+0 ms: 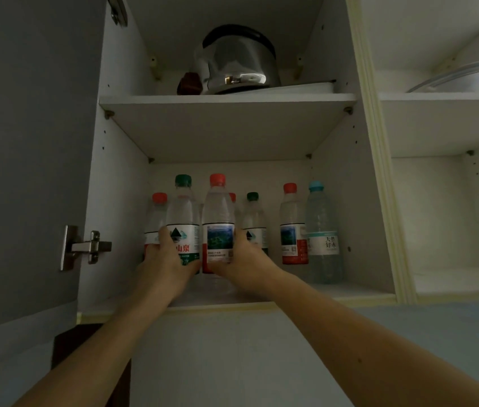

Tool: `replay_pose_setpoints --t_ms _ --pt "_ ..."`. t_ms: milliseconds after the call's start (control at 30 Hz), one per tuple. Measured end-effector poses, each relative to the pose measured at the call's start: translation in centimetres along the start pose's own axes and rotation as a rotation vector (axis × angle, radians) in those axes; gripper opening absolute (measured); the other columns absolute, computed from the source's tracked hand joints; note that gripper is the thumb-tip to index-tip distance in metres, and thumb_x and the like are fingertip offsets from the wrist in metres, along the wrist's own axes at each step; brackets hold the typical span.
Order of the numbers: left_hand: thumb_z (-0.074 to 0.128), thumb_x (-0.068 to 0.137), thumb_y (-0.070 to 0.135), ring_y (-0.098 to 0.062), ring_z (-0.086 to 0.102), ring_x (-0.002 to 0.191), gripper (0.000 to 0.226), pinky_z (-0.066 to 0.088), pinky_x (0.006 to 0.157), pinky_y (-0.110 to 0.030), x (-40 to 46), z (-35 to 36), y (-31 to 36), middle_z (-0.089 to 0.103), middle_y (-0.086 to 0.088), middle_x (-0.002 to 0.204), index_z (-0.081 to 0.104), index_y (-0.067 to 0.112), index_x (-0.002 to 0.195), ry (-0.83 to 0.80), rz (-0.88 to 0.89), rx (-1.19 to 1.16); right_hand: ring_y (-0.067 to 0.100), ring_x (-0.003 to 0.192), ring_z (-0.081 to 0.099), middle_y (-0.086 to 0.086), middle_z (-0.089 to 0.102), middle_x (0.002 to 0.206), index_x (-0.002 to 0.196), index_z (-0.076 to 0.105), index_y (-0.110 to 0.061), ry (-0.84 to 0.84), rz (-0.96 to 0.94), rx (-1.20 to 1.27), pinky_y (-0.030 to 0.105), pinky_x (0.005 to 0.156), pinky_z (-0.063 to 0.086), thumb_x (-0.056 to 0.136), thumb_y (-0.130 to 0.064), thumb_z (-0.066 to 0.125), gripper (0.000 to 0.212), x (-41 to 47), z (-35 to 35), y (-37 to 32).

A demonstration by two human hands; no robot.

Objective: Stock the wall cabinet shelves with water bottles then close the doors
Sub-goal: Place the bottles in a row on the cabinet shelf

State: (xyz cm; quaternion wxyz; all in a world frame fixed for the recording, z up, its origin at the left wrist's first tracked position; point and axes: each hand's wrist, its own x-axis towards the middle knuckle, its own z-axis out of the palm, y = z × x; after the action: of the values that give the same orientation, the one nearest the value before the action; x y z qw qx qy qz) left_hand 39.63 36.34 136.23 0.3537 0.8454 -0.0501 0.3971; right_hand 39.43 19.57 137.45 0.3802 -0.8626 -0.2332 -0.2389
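Inside an open wall cabinet [376,201], both my hands work the lower shelf [350,290]. My left hand [164,259] is wrapped round the base of a green-capped bottle [183,218]; my right hand [242,257] grips a red-capped bottle [218,221] low on its label. The two bottles stand upright and side by side, near the front of the shelf, so close that they look to be touching.

Behind them runs a back row: a red-capped bottle at the left [156,218], another green-capped one [253,221] just beyond my right hand, and a red cap [232,197] peeping between the front pair. Further right stand a red-labelled bottle [292,227] and a taller blue-capped bottle [322,233], close against each other.

As I judge it, the step is to seat this pair squarely. I should slide them back until they sit just in front of the rear row, keep them vertical and push from low down so they do not tip, and let go only when both bases rest flat. Knocking over the bottles behind is the risk. Room remains between my right hand and the red-labelled bottle for more stock.

A steel kettle [239,61] occupies the upper shelf [226,99]. The left door [26,142] hangs wide open on its hinge [88,247]; closing comes later.
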Motion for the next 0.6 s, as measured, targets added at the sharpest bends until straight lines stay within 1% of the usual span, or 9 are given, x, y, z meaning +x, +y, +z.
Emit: replay_pose_setpoints --t_ms 100,167,233,267,300,367,433,533,600 --pt "0.08 0.085 0.034 -0.037 0.051 0.126 0.094 0.051 0.1 -0.054 -1.0 0.3 0.2 0.041 -0.02 0.144 0.021 0.017 0.156 0.062 0.034 0.044 0.021 0.119 0.063 0.005 0.062 0.135 0.15 0.033 -0.021 -0.01 -0.032 -0.045 0.036 0.1 0.053 0.092 -0.033 0.072 0.071 -0.5 -1.4 0.4" --pt "0.08 0.085 0.029 -0.037 0.042 0.128 0.089 0.05 0.101 -0.051 -1.7 0.2 0.9 0.033 -0.019 0.146 0.026 0.014 0.155 0.198 0.148 0.135 0.024 0.118 0.062 0.005 0.06 0.135 0.147 0.037 -0.023 0.105 -0.069 -0.149 0.04 0.098 0.054 0.096 -0.032 0.067 0.06 -1.0 -3.4 0.9" --pt "0.079 0.084 0.017 -0.033 0.042 0.127 0.071 0.051 0.099 -0.044 -2.2 0.0 2.6 0.036 -0.016 0.143 0.043 0.011 0.145 0.376 0.42 0.117 0.026 0.123 0.055 0.007 0.052 0.139 0.145 0.04 -0.022 0.332 -0.077 -0.32 0.042 0.099 0.053 0.097 -0.031 0.062 0.053 -1.4 -6.0 1.7" --pt "0.075 0.084 0.011 -0.028 0.044 0.125 0.059 0.049 0.101 -0.036 -2.4 0.1 3.8 0.039 -0.014 0.139 0.05 0.01 0.137 0.442 0.582 0.072 0.028 0.126 0.05 0.008 0.047 0.142 0.144 0.04 -0.022 0.445 -0.062 -0.409 0.043 0.099 0.051 0.097 -0.03 0.061 0.052 -1.8 -7.3 2.2" --pt "0.071 0.084 0.008 -0.021 0.045 0.122 0.048 0.047 0.102 -0.026 -2.5 0.4 5.3 0.043 -0.013 0.134 0.055 0.01 0.129 0.47 0.733 0.032 0.031 0.129 0.045 0.01 0.042 0.145 0.145 0.039 -0.021 0.533 -0.032 -0.484 0.045 0.098 0.05 0.096 -0.029 0.061 0.054 -2.1 -8.3 2.8" --pt "0.062 0.086 0.007 -0.007 0.046 0.115 0.033 0.043 0.095 -0.01 -2.4 1.7 8.3 0.047 -0.005 0.126 0.058 0.013 0.118 0.398 0.925 -0.017 0.037 0.13 0.042 0.013 0.036 0.146 0.146 0.032 -0.02 0.593 0.076 -0.541 0.048 0.096 0.05 0.094 -0.029 0.063 0.061 -2.7 -9.8 4.0" --pt "0.06 0.092 0.009 -0.002 0.05 0.102 0.029 0.046 0.08 -0.01 -2.1 3.7 11.3 0.046 0.004 0.126 0.056 0.018 0.119 0.222 0.877 -0.057 0.04 0.126 0.045 0.015 0.035 0.142 0.148 0.026 -0.019 0.519 0.216 -0.497 0.049 0.093 0.05 0.093 -0.028 0.067 0.069 -3.1 -10.6 5.2" --pt "0.064 0.097 0.016 0.0 0.046 0.1 0.043 0.036 0.067 -0.009 -0.1 7.9 13.9 0.044 0.005 0.137 0.047 0.023 0.136 -0.047 0.513 -0.114 0.036 0.114 0.059 0.015 0.044 0.134 0.147 0.024 -0.021 0.403 0.336 -0.39 0.049 0.091 0.056 0.092 -0.023 0.069 0.071 -3.3 -11.0 6.5" --pt "0.067 0.096 0.02 -0.003 0.048 0.097 0.05 0.037 0.066 -0.013 1.6 10.0 14.8 0.05 -0.001 0.137 0.043 0.021 0.141 -0.212 0.298 -0.253 0.032 0.109 0.064 0.014 0.056 0.129 0.152 0.015 -0.024 0.36 0.356 -0.372 0.048 0.091 0.058 0.093 -0.021 0.067 0.079 -3.2 -11.1 7.3"
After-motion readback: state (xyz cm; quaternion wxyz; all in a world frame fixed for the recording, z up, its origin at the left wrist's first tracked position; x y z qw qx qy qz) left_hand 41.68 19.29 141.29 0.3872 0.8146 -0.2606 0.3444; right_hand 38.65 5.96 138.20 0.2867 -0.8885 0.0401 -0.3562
